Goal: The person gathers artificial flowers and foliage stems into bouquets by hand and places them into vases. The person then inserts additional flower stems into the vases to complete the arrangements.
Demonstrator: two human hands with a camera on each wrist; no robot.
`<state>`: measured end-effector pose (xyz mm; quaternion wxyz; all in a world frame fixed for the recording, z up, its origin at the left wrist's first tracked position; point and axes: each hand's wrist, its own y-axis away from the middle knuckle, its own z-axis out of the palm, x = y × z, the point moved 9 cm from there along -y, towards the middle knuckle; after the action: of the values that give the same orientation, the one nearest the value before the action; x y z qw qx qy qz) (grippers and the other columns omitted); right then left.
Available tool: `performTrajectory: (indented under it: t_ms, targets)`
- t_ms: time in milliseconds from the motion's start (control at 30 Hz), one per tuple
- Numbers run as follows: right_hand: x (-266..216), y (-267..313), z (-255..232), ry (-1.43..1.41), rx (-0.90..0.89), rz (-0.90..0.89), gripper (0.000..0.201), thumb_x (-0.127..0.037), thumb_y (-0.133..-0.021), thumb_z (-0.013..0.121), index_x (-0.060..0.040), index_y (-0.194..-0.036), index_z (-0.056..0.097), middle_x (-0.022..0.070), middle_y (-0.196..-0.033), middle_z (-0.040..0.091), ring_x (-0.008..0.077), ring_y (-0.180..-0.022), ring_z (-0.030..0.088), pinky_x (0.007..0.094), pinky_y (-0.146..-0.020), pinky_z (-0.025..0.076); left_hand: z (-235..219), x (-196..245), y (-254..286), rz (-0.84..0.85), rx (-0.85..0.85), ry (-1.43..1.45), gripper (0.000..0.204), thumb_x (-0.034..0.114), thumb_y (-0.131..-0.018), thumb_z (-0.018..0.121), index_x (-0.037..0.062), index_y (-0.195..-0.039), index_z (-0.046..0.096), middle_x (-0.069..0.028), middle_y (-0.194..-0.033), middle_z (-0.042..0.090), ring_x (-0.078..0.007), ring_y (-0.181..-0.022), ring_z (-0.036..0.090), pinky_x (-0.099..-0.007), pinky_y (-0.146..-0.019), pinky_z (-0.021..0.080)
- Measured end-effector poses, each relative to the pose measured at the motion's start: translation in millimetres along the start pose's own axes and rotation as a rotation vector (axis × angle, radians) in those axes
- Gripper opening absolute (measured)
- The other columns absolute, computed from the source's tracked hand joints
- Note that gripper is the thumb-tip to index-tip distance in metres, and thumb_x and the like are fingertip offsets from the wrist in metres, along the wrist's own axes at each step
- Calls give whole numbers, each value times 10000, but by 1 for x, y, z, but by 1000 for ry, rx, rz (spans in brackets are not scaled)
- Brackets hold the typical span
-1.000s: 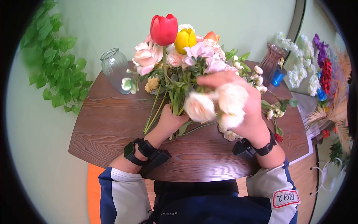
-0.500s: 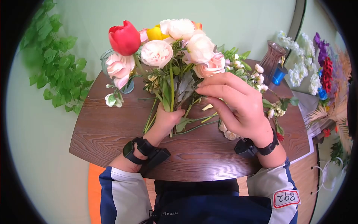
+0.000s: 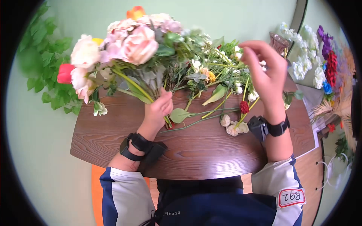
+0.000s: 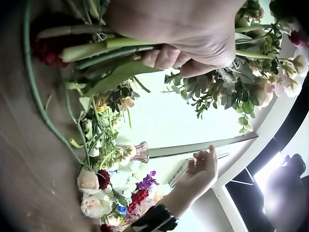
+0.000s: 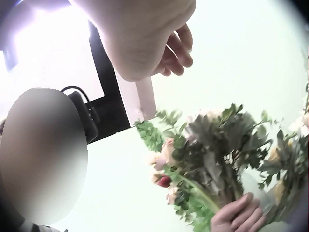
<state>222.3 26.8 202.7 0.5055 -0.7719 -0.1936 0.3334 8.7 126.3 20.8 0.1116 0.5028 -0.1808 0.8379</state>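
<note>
My left hand (image 3: 159,109) grips the gathered stems of a mixed bouquet (image 3: 139,47), which leans to the left over the table. Pink and cream roses, a red tulip (image 3: 65,74), an orange tulip (image 3: 135,12) and green leaves make up its head. Below the fist, cut stem ends (image 4: 72,52) stick out in the left wrist view. My right hand (image 3: 268,69) is raised at the right, away from the bouquet, with loosely bent fingers and nothing held. The right wrist view shows the left fist (image 5: 239,215) around the stems.
Loose flowers lie behind and right of the bouquet, among them a small red flower (image 3: 244,107) and cream blooms (image 3: 236,129). A pinkish glass vase (image 3: 278,43) stands at the back right. Leafy vines (image 3: 49,64) hang at the left. More flowers (image 3: 332,71) are beyond the table's right edge.
White blooms the right hand held a second ago went into the bouquet. My right hand has drawn off up and right; the bouquet has tipped left, uncovering loose flowers and hiding the clear vase.
</note>
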Motion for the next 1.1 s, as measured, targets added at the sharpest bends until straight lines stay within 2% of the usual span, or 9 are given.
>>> performTrajectory:
  t_ms: [133, 167, 233, 333, 433, 567, 667, 1033, 1100]
  targets:
    - [65, 31, 67, 262, -608, 116, 123, -151, -759, 626, -41, -812, 635, 100, -765, 627, 270, -739, 612, 371, -664, 483, -17, 6, -5, 7, 70, 149, 191, 73, -854, 513, 123, -712, 394, 62, -468, 277, -66, -357, 264, -221, -371, 195]
    - [77, 43, 80, 267, -687, 86, 283, -82, -740, 665, -49, -1015, 608, 108, -946, 619, 228, -750, 608, 333, -699, 487, -17, 8, -6, 4, 66, 149, 191, 73, -854, 513, 123, -712, 394, 62, -468, 277, -66, -357, 264, -221, -371, 195]
    - [91, 61, 97, 88, -710, 172, 499, -68, -706, 696, -68, -1173, 521, 144, -1070, 565, 247, -820, 595, 341, -762, 478, -25, 15, -6, 49, 135, 116, 193, 72, -854, 512, 125, -710, 396, 60, -473, 286, -64, -360, 268, -221, -370, 198]
    - [106, 89, 118, -73, -835, 208, 668, -96, -669, 730, -63, -1266, 433, 175, -1171, 512, 297, -977, 568, 355, -876, 448, -30, 18, -7, 90, 179, 83, 203, 63, -852, 514, 120, -701, 391, 59, -479, 289, -64, -363, 275, -214, -366, 202]
    - [123, 103, 125, 47, -957, 287, 685, -101, -651, 744, -48, -1261, 437, 183, -1149, 531, 301, -1027, 549, 347, -920, 425, -35, 19, -9, 134, 198, 69, 215, 47, -841, 528, 112, -689, 390, 57, -485, 288, -62, -364, 273, -208, -363, 201]
    - [131, 109, 125, 85, -1101, 460, 636, -74, -635, 739, -26, -1212, 476, 117, -862, 623, 277, -843, 605, 359, -739, 478, -30, 18, -5, 133, 233, 12, 225, 31, -826, 543, 105, -679, 389, 52, -492, 299, -60, -363, 272, -207, -364, 198]
    - [126, 107, 124, 139, -1080, 388, 573, -33, -627, 713, -21, -1161, 504, 79, -702, 577, 237, -669, 574, 345, -600, 436, -27, 14, -4, 113, 217, -52, 205, 52, -842, 525, 111, -696, 394, 60, -483, 289, -56, -357, 271, -208, -366, 200]
    - [125, 103, 122, 285, -1066, 224, 417, 3, -654, 603, -81, -1062, 580, 62, -804, 622, 262, -765, 606, 359, -647, 469, -16, 2, -3, 75, 116, -159, 203, 57, -845, 515, 105, -694, 388, 64, -481, 284, -56, -350, 272, -209, -370, 204]
    - [114, 94, 119, 305, -995, 98, 357, 2, -653, 595, -85, -999, 605, 61, -825, 614, 264, -756, 599, 366, -653, 471, -16, 7, -2, 128, 146, -178, 203, 47, -840, 521, 98, -691, 392, 62, -484, 291, -54, -352, 272, -210, -370, 204]
